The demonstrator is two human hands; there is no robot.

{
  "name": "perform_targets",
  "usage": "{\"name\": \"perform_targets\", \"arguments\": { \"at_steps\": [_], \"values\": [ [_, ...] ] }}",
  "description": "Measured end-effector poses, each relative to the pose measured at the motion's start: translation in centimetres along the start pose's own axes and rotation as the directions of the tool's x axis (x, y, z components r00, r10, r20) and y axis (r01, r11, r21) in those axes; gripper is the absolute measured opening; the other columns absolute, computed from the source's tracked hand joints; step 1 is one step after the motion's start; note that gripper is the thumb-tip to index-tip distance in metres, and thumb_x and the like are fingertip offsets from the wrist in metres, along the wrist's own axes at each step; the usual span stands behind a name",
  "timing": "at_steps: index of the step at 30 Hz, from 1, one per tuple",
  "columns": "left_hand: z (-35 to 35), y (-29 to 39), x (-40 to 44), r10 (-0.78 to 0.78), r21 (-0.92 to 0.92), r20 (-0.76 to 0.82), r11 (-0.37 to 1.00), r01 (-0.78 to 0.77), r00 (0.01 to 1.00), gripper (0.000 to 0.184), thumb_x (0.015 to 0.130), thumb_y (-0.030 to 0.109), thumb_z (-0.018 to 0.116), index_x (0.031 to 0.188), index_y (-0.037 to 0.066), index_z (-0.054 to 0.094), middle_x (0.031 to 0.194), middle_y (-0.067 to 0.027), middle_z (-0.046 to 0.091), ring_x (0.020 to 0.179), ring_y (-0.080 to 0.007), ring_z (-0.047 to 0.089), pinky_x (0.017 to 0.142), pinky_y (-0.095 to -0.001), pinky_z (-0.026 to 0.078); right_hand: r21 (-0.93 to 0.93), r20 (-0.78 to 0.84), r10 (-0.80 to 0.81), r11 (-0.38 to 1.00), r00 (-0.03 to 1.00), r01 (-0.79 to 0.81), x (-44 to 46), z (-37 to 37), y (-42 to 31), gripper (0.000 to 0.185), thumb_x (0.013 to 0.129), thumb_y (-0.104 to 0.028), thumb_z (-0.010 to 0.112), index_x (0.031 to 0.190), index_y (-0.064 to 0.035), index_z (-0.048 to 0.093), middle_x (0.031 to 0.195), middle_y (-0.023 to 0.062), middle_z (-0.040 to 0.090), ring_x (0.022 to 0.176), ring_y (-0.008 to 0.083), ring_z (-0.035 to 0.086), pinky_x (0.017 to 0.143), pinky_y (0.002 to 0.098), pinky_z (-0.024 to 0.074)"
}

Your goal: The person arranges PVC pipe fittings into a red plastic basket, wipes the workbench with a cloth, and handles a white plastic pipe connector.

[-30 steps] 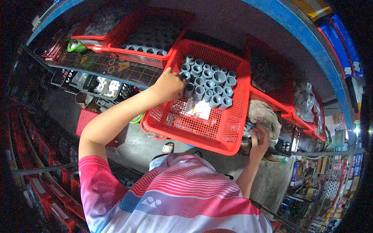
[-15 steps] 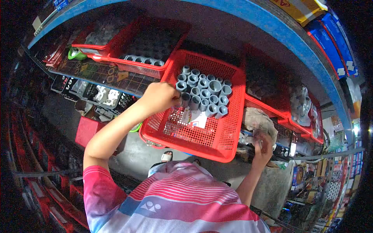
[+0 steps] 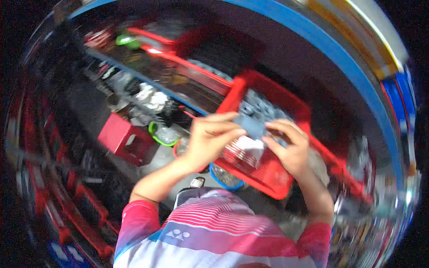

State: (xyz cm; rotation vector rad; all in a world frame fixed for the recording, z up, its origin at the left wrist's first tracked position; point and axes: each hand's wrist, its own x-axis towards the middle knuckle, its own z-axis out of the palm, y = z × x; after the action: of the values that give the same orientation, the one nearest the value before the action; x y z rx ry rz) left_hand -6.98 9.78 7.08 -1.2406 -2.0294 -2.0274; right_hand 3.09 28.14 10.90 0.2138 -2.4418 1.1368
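Red plastic baskets point(image 3: 203, 73) line a dark shelf point(image 3: 154, 67) edged in blue along its front. Close to me near the shelf's left end, a green bowl point(image 3: 127, 41) sits beside a blurred red heap point(image 3: 99, 38); farther right, a larger basket point(image 3: 279, 176) of grey fittings point(image 3: 257, 105) juts past the front edge.

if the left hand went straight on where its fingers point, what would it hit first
The left hand would first meet the grey fitting at its fingertips; beyond that, probably the right hand, though blur leaves depth unclear.
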Motion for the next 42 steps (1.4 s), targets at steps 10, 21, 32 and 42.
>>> {"name": "perform_targets", "arguments": {
  "at_steps": [10, 21, 32, 42],
  "values": [
    [3.1, -2.3, -3.7, -0.161, -0.442, -0.304, 0.897, 0.011, 0.939, 0.022, 0.075, 0.016, 0.069, 0.09, 0.001, 0.067, 0.1, -0.0171, 0.063, 0.096, -0.0229, 0.059, 0.081, -0.032, 0.046, 0.074, 0.101, -0.141, 0.988, 0.985, 0.134, 2.5, 0.7, 5.4, 0.035, 0.06, 0.0, 0.063, 0.095, 0.0014, 0.057, 0.096, 0.0118, 0.057, 0.091, 0.0226, 0.054, 0.084, 0.032, 0.041],
    [0.5, -4.2, -10.2, 0.258, 0.561, 0.04, 0.793, -0.236, 0.965, 0.027, 0.075, 0.028, 0.064, 0.096, 0.012, 0.061, 0.09, -0.002, 0.059, 0.087, -0.0196, 0.053, 0.085, -0.0445, 0.032, -0.23, 0.458, -0.19, 0.919, 0.869, 0.322, 8.1, 1.8, 6.0, 0.026, 0.067, -0.019, 0.071, 0.077, 0.0007, 0.057, 0.078, 0.0125, 0.058, 0.073, 0.0283, 0.057, 0.068, 0.0338, 0.0449],
    [2.4, -5.8, -11.3, 0.086, 0.432, 0.032, 0.897, -0.091, 0.996, 0.03, 0.073, 0.027, 0.066, 0.099, 0.013, 0.062, 0.102, -0.0031, 0.056, 0.105, -0.0211, 0.049, 0.102, -0.0521, 0.017, -0.45, 0.658, -0.054, 0.771, 0.751, 0.45, 9.3, 4.8, 9.5, 0.029, 0.067, -0.03, 0.068, 0.085, -0.0073, 0.064, 0.085, 0.0088, 0.059, 0.086, 0.0268, 0.057, 0.073, 0.0383, 0.0464],
    [2.6, -6.0, -11.3, 0.102, 0.447, 0.02, 0.889, -0.1, 0.995, 0.028, 0.072, 0.024, 0.067, 0.098, 0.016, 0.064, 0.099, -0.0006, 0.058, 0.103, -0.0202, 0.05, 0.102, -0.0505, 0.016, -0.556, 0.624, 0.051, 0.73, 0.78, 0.397, 7.8, 6.9, 12.5, 0.029, 0.065, -0.028, 0.067, 0.087, -0.0084, 0.064, 0.084, 0.01, 0.061, 0.084, 0.0289, 0.059, 0.071, 0.0415, 0.0479]
  ]
}}
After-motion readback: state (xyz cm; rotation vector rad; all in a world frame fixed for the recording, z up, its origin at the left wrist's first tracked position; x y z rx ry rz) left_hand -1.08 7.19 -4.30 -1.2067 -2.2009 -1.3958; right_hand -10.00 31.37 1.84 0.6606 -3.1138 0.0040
